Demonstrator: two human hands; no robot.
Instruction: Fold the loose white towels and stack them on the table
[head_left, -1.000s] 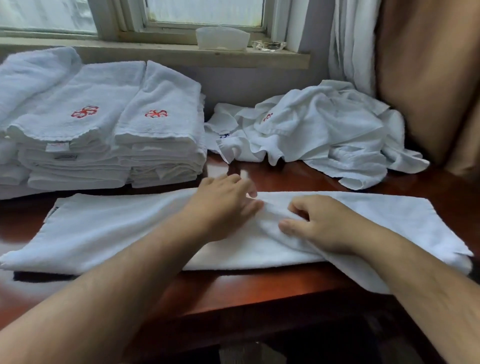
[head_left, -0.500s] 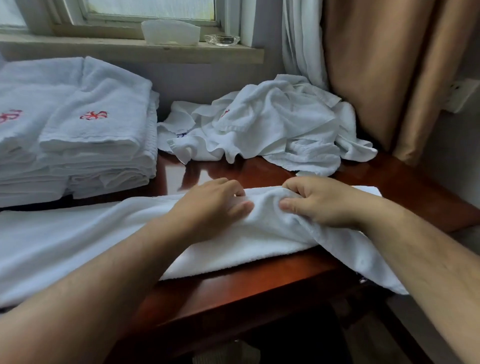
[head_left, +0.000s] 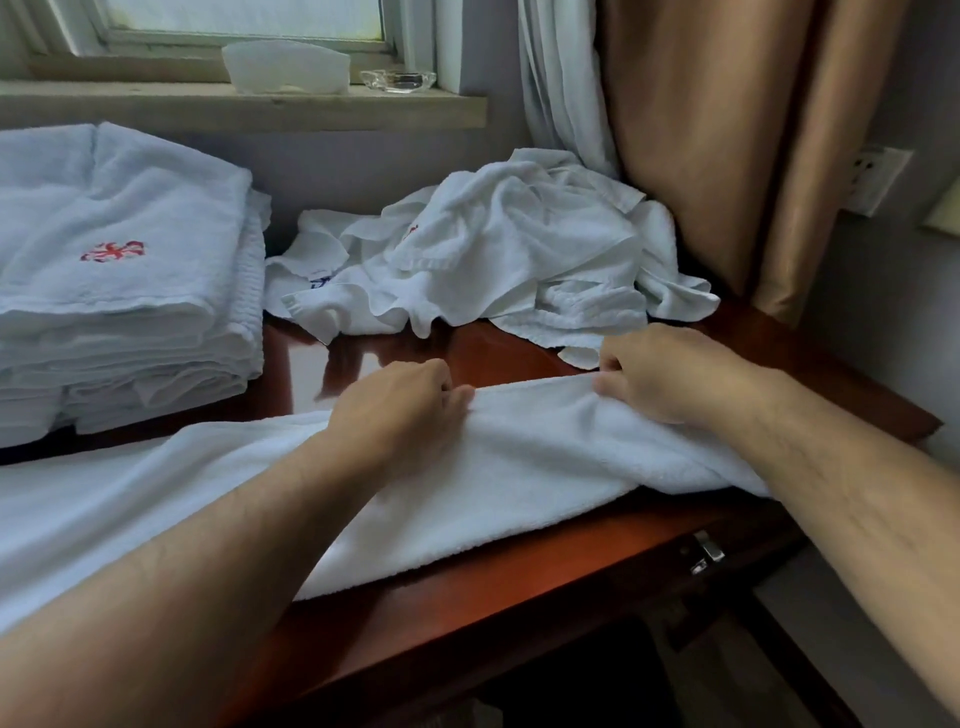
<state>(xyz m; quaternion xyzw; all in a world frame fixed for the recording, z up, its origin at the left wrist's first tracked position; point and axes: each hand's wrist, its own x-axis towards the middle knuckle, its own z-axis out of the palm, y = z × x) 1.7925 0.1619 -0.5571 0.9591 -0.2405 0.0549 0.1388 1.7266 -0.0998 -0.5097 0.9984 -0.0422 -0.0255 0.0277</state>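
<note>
Two hands on one towel right now, so here's the rundown, biggest first. The dark red desk (head_left: 519, 587) has most of its front covered by the long towel (head_left: 156, 499). It lies left to right as a folded strip, and its right end droops off the desk edge under my right forearm. Back left sits the stack of folded towels (head_left: 130, 291), with a red emblem on the top one. Back right, against the curtain (head_left: 701, 156), is the loose pile (head_left: 493, 260), not yet touched. I'd call the job well along but not close to finished.

The left hand (head_left: 400, 410) is near the middle of the strip with its fingers curled down, pinching the far edge. The right hand (head_left: 670, 374) has its fingers wrapped round that same edge further right, with cloth bunched under them.

A second ago the two hands were almost touching mid-towel. Now they're apart, with a stretch of the edge pulled between them. To me that reads as getting set for the next fold, probably bringing the right part over to the left.

Smallest stuff is a white bowl (head_left: 285, 67) and a glass dish (head_left: 397, 80) on the windowsill.
</note>
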